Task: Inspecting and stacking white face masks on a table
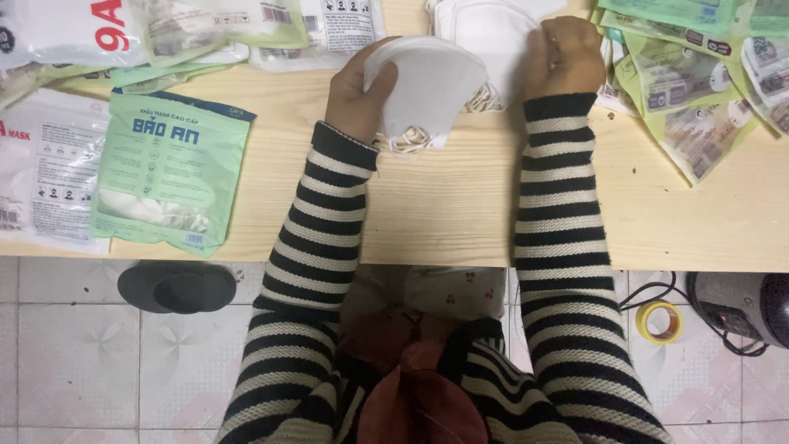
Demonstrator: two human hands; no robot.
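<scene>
Your left hand (355, 90) is clamped around a stack of folded white face masks (427, 86), ear loops hanging below the grip. Your right hand (567, 56) is fisted just right of the stack; can't tell what it pinches. Left of the grip: one sealed green mask pouch (168, 168) looks done. Beyond the grip: loose white masks (493, 29) not yet bagged. Far right: pile of empty green pouches (699, 90) left to fill.

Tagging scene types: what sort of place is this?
Likely a small home or workshop packing station: wooden table strewn with green mask packets, left hand gripping white face masks, tiled floor with tape roll.
</scene>
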